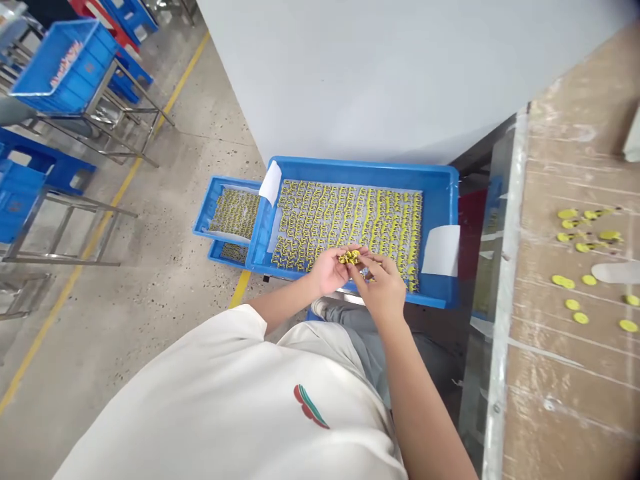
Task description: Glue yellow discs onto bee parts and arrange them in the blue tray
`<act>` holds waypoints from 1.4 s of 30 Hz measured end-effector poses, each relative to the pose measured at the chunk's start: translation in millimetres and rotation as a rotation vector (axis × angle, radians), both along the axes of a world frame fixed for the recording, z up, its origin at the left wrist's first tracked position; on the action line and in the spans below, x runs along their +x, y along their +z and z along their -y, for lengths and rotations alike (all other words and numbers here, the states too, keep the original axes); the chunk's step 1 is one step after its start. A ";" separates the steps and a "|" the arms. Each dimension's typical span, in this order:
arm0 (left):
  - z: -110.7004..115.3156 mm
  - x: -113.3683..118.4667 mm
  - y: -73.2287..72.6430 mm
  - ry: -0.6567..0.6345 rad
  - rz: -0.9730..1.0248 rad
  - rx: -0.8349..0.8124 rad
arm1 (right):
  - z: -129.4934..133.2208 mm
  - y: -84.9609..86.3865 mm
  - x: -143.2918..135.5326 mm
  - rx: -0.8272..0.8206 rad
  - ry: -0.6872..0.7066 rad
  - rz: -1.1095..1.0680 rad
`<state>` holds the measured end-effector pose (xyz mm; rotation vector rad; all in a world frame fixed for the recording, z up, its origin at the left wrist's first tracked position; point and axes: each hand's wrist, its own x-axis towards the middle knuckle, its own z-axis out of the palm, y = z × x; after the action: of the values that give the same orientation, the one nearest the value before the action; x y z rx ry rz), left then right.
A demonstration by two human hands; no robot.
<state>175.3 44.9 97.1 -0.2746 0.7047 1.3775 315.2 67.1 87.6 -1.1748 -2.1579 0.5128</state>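
Left hand (327, 270) + right hand (383, 287) pinched together on small yellow parts (349, 256) | held just over near edge of blue tray (440, 200) | likely light, stiff, easily dropped | best pinched by edges, fingertips only | more loose yellow discs (573, 305) on bench at right

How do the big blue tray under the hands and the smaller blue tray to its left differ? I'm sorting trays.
The big blue tray sits higher and nearer; the smaller blue tray lies lower, partly hidden behind it. The big one shows many rows of yellow parts, the smaller one a small patch. Both are blue.
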 end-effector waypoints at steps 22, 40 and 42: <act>41.2 63.6 16.6 -0.186 -0.014 0.021 | 53.0 22.6 79.0 -0.044 -0.098 -0.241; 105.3 53.3 -12.2 0.170 -0.256 -0.139 | 8.0 22.5 87.5 -0.453 -0.162 -0.161; 120.2 35.6 -19.3 0.212 -0.312 -0.144 | -12.7 9.5 69.4 -0.395 -0.146 -0.039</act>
<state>210.9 -75.3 77.8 -0.2564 1.0603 1.5930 384.6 79.8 97.1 -1.5040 -1.9720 0.9176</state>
